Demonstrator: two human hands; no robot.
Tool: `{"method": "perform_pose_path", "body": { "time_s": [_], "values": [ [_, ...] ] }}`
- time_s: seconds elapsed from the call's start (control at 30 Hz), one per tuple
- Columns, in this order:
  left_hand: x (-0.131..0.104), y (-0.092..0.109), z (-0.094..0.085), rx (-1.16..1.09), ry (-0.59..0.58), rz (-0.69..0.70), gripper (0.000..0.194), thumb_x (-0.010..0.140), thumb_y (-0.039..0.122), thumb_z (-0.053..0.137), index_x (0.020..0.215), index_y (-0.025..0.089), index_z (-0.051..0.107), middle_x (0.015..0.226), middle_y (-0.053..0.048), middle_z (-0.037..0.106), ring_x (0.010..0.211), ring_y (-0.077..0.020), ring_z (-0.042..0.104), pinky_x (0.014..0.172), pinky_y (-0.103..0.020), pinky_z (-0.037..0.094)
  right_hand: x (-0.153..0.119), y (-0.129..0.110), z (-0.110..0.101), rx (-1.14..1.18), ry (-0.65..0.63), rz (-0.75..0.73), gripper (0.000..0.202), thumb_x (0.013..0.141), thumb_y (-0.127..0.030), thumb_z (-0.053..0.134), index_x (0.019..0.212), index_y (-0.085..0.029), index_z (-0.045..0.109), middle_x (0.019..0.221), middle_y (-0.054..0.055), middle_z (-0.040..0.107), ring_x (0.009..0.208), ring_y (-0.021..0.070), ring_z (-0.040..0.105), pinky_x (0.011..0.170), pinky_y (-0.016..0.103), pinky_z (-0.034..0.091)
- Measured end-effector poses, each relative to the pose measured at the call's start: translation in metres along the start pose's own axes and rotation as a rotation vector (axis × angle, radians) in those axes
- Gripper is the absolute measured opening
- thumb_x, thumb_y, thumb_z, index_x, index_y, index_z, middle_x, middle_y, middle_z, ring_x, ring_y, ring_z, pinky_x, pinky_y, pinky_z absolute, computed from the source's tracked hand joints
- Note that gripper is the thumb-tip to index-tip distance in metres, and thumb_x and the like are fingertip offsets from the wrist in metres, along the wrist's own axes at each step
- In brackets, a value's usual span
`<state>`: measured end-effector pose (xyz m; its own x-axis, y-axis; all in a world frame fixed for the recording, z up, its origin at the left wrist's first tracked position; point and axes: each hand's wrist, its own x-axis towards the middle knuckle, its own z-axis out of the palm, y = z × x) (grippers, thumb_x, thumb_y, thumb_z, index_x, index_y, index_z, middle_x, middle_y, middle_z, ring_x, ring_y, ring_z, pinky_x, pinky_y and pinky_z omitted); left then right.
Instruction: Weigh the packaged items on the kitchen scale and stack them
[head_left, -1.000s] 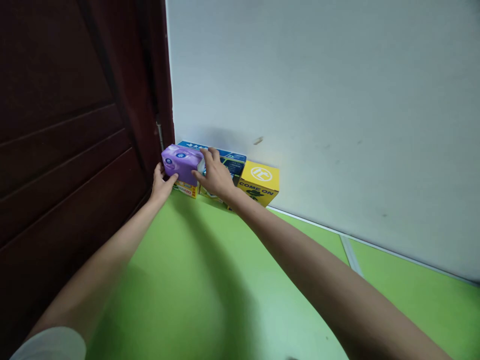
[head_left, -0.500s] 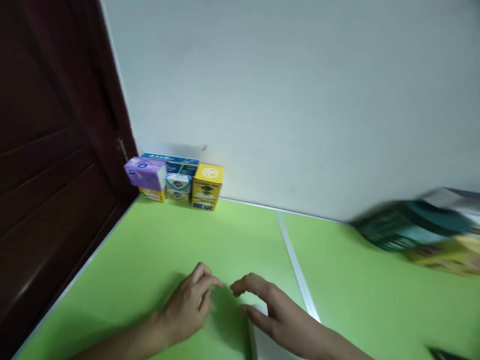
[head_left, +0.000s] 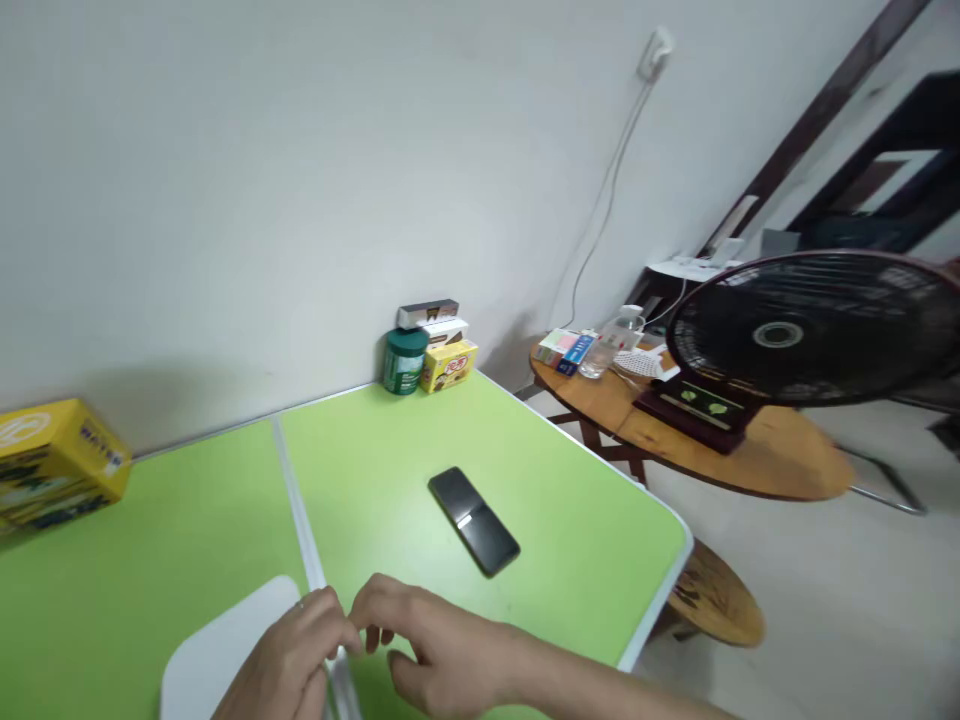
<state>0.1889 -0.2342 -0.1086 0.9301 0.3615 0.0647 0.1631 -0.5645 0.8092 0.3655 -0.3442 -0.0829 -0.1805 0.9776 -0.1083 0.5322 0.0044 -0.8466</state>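
Note:
My left hand (head_left: 289, 655) is low in the view, over the right side of a white flat board (head_left: 217, 640) with rounded corners. Its fingers are loosely bent, with nothing visible in them. Just to its right, my right hand (head_left: 435, 645) hovers over the green table (head_left: 570, 510), fingers curved and thumb apart, holding nothing. The fingertips of both hands come close together above the pale seam strip (head_left: 296, 500); whether they touch I cannot tell. A black smartphone (head_left: 474, 522) lies beyond my right hand.
Against the wall stand a green canister (head_left: 405, 362), a yellow box (head_left: 450, 367) and a dark-topped carton (head_left: 427, 314); another yellow box (head_left: 64, 465) is at left. Past the table's right edge are a wooden table (head_left: 795, 460) with a fan (head_left: 817, 330), and a stool (head_left: 716, 595).
The view has swung right, bringing the phone, fan and wooden table into sight. Both hands remain close together near the white board, with the left now over it.

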Motion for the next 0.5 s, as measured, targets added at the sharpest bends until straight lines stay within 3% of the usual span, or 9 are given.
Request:
{"method": "perform_pose_path", "body": {
  "time_s": [0.1,0.2,0.27,0.37,0.5],
  "values": [
    [0.051,0.004,0.026,0.018,-0.072,-0.069,0.053,0.064,0.007,0.045,0.097,0.044,0.064,0.104,-0.001,0.063,0.104,-0.0271,0.059,0.083,-0.049,0.05,-0.017,0.045,-0.029,0.116,0.11,0.055,0.049,0.067,-0.011,0.054,0.112,-0.031,0.058,0.107,0.003,0.06,0.099,0.0205,0.061,0.084,0.035,0.052],
    [0.117,0.003,0.043,0.044,-0.032,-0.133,0.057,0.066,0.017,0.056,0.11,0.053,0.058,0.135,0.004,0.049,0.135,-0.0324,0.031,0.102,-0.064,0.031,-0.014,0.097,-0.068,0.215,0.323,0.041,0.056,0.065,-0.014,0.057,0.113,-0.043,0.055,0.107,0.0,0.065,0.097,0.0206,0.065,0.081,0.034,0.055],
    [0.172,-0.001,0.046,-0.037,0.087,-0.119,0.058,0.061,0.018,0.064,0.111,0.047,0.06,0.136,-0.002,0.05,0.136,-0.035,0.028,0.107,-0.062,0.024,-0.003,0.127,-0.1,0.215,0.46,0.03,0.059,0.065,-0.013,0.054,0.117,-0.042,0.051,0.11,0.003,0.064,0.1,0.0215,0.065,0.081,0.034,0.055],
    [0.263,-0.016,0.037,-0.178,0.388,-0.112,0.055,0.051,0.011,0.069,0.102,0.03,0.065,0.121,-0.013,0.061,0.124,-0.0395,0.045,0.105,-0.056,0.031,0.028,0.159,-0.153,0.162,0.611,0.03,0.063,0.068,-0.012,0.05,0.126,-0.033,0.043,0.12,0.01,0.06,0.11,0.0233,0.061,0.084,0.037,0.053],
    [0.366,-0.051,0.01,-0.182,0.533,-0.108,0.063,0.055,0.013,0.068,0.115,0.019,0.051,0.125,-0.021,0.055,0.119,-0.0408,0.049,0.093,-0.056,0.042,0.09,0.184,-0.212,0.0,0.824,0.029,0.065,0.073,-0.012,0.046,0.136,-0.019,0.031,0.126,0.02,0.055,0.116,0.0273,0.056,0.087,0.044,0.051]
  ]
}}
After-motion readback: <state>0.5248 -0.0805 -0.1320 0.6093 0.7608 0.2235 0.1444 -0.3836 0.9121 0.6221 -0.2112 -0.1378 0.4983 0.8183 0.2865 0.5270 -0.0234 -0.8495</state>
